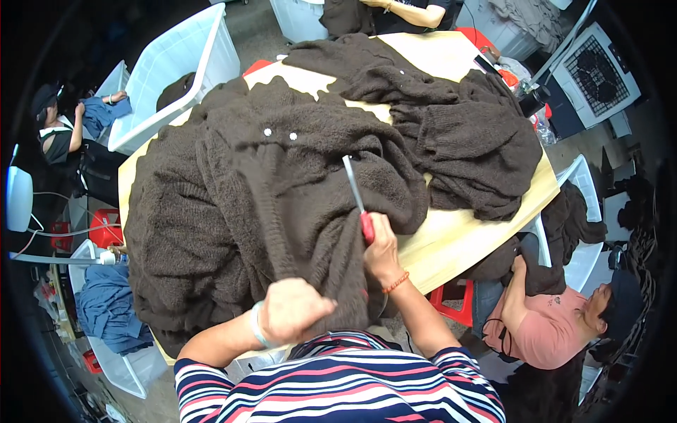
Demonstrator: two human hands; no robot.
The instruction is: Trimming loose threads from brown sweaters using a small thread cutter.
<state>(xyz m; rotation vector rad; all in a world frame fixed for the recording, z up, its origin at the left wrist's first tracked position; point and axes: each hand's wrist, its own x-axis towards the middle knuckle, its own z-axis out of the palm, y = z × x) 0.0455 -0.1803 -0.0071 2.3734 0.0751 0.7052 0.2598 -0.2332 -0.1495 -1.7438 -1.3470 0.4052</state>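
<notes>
A heap of dark brown knitted cardigans with small white buttons covers most of a light wooden table. My left hand is clenched on the near edge of the front cardigan, pulling it toward my striped shirt. My right hand grips red-handled scissors, whose blades point up and away over the knit fabric. An orange bracelet circles my right wrist.
A person in a pink top sits at the right, holding brown knitwear. White plastic bins stand at the back left. Another person sits far left. Red stools stand under the table; a fan stands at upper right.
</notes>
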